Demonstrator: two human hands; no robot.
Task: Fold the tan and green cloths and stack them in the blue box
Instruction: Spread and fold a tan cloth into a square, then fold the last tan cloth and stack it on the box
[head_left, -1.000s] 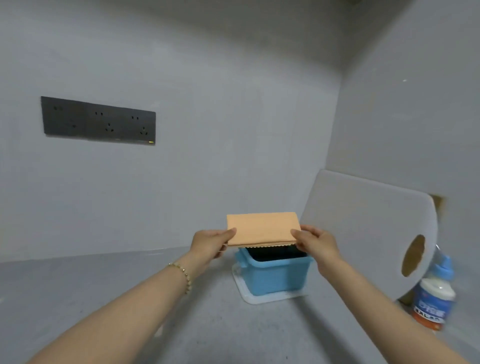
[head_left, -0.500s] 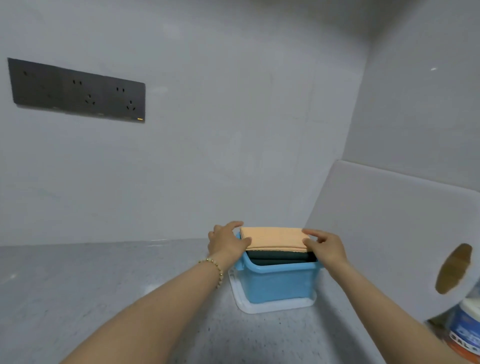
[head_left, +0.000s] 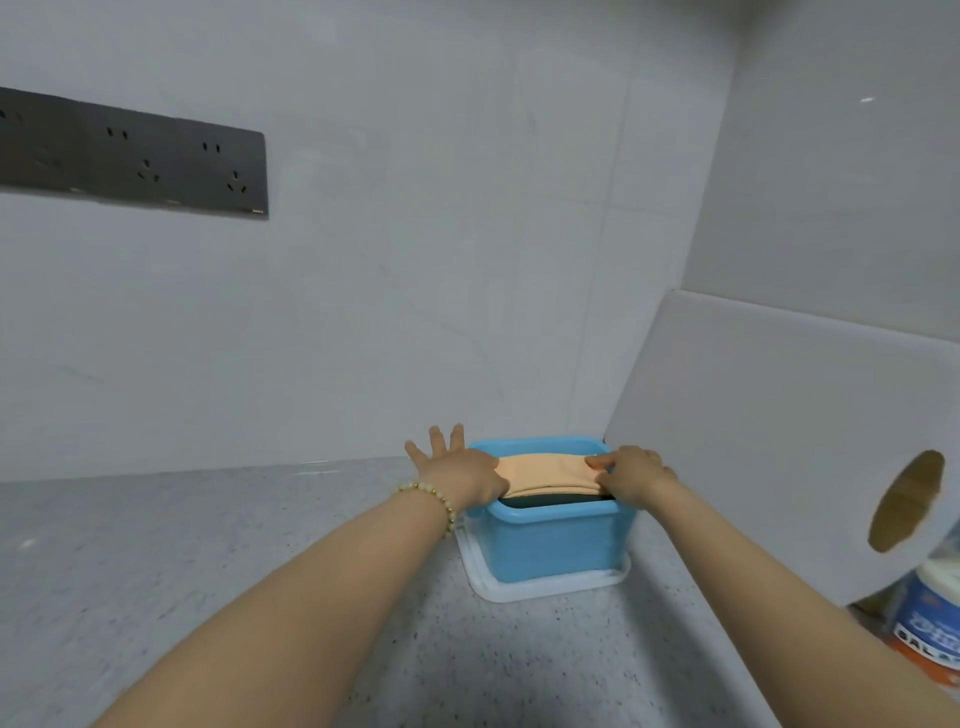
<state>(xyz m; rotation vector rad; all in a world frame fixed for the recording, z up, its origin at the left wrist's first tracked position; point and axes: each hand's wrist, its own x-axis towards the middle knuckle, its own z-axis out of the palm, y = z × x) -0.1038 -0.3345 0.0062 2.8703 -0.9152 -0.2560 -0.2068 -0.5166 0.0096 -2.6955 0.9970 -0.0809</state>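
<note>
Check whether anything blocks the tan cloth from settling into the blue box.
Nothing visible does. The tan cloth sits at the opening of the blue box, over the green cloth already inside; the left hand presses one end, the right hand holds the other.

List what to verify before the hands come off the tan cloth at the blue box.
1. Tan cloth down inside blue box: not ok, it lies bowed at rim height.
2. Green cloth beneath it: ok, a dark layer shows under the front edge.
3. Left hand free: ok, fingers spread straight at the cloth's left end.
4. Right hand grip released: not ok, thumb on top, fingers curled at the right end.
5. Box seated on white tray: ok.
6. Fold intact: cannot tell.
</note>
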